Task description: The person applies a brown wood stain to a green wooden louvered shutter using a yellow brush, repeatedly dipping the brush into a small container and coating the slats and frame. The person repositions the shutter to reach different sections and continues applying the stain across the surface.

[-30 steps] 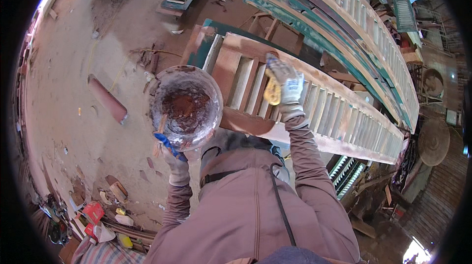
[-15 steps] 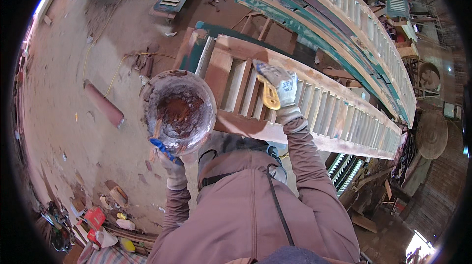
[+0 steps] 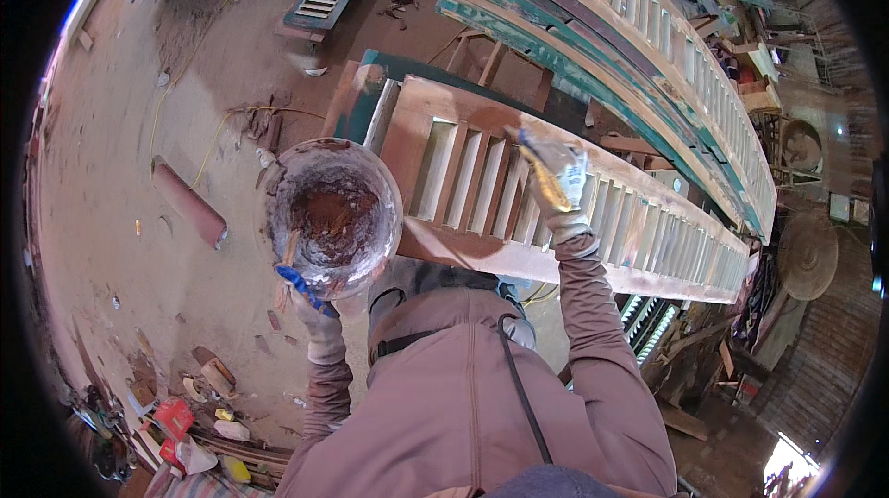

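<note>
Dusty floor (image 3: 102, 174) fills left of frame. Louvred panel (image 3: 400, 151) crosses centre: likely stiff, slats fragile, best held by outer rails. Right hand (image 3: 561, 174), right of centre, wrapped round yellow-handled tool (image 3: 553, 190), probably light. Left hand (image 3: 321, 324), lower left of centre, clasps basin (image 3: 319, 159) at rim; reddish-brown matter (image 3: 331, 211) inside.

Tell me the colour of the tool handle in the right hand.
The handle in the right hand is yellow, seen best in the head view.

Yellow-handled brush (image 3: 548, 185) over part-brown slatted panel (image 3: 632, 220)
</note>
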Demonstrator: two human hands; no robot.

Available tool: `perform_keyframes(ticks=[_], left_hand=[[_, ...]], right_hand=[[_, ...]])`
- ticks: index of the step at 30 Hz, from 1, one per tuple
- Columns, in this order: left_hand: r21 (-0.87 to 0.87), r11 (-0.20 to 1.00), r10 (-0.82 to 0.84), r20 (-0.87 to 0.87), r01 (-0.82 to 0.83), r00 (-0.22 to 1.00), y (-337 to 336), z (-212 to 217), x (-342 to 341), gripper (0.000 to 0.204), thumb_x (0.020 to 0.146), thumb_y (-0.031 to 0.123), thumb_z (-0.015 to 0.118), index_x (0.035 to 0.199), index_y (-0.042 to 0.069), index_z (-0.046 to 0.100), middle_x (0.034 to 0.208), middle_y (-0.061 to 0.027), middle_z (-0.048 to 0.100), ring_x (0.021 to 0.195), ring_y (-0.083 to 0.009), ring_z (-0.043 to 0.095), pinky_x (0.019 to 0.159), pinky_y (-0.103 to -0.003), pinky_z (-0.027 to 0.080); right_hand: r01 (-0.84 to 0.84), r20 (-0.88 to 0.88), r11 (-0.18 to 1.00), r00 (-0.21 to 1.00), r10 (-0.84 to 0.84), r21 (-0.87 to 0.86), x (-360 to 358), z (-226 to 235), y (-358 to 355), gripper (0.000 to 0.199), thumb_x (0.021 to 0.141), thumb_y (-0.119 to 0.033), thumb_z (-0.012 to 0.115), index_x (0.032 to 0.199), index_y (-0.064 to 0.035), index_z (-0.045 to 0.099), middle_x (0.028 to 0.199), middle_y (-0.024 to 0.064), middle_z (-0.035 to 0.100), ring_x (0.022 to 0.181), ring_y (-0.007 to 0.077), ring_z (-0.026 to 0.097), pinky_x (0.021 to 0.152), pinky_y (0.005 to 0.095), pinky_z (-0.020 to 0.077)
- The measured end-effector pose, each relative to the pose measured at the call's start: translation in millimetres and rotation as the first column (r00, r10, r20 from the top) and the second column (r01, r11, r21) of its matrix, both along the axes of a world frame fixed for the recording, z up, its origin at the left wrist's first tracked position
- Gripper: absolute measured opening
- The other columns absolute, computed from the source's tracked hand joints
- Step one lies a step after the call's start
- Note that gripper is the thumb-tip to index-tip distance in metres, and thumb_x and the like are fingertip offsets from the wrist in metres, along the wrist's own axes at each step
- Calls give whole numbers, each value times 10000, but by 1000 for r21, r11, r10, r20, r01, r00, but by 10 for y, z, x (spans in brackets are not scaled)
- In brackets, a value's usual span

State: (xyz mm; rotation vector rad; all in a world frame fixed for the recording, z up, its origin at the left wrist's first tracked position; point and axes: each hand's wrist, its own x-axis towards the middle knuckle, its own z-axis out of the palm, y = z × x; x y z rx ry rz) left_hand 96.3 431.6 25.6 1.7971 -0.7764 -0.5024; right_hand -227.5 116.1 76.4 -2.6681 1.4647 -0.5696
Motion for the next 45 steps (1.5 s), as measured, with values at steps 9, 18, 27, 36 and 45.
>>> perform_keyframes(ticks=[9, 18, 27, 36, 45], left_hand=[[-43, 994, 93, -97, -97, 991, 110, -372, -33, 457, 1077, 184, 442, 1465, -56, 426, 1332, -143, 575, 1210, -257, 581, 1048, -399, 460], [6, 1000, 15, -231, -14, 973, 100, -109, -53, 561, 1096, 219, 408, 1571, -49, 272, 1465, -166, 489, 1331, -236, 496, 1118, -370, 423], [-104, 965, 155, -512, -240, 845, 99, -48, -130, 586, 1128, 270, 372, 1594, -46, 209, 1542, -169, 404, 1373, -241, 457, 1158, -384, 378], [-90, 905, 256, -666, -416, 701, 6, -104, -189, 677, 1111, 481, 341, 1557, -27, 303, 1511, -158, 456, 1354, -260, 502, 1166, -417, 389], [-88, 928, 309, -362, -362, 880, 28, -90, -255, 590, 1110, 350, 435, 1547, -33, 336, 1470, -159, 495, 1313, -239, 520, 1132, -393, 410]], right_hand=[[-37, 7, 995, 999, 37, 88, 111, -153, -40, 379, 883, -240, 627, 1253, -212, 704, 1170, 36, 741, 1099, 238, 684, 935, 440, 458], [-203, 24, 979, 979, 204, -23, 695, -380, -322, 310, 885, -254, 619, 1162, -176, 733, 1212, 23, 737, 1110, 209, 683, 944, 400, 430], [-313, 16, 950, 950, 313, 3, 866, -191, -418, 332, 913, -255, 573, 1199, -186, 726, 1226, 14, 732, 1128, 204, 681, 921, 407, 439], [-481, 149, 871, 872, 466, 98, 886, -181, -168, 311, 882, -218, 634, 1173, -193, 739, 1135, 11, 756, 1111, 197, 689, 933, 401, 428], [-452, 107, 892, 887, 450, -3, 1002, -224, -156, 357, 916, -243, 560, 1239, -199, 706, 1202, 14, 733, 1084, 199, 692, 887, 388, 468]])
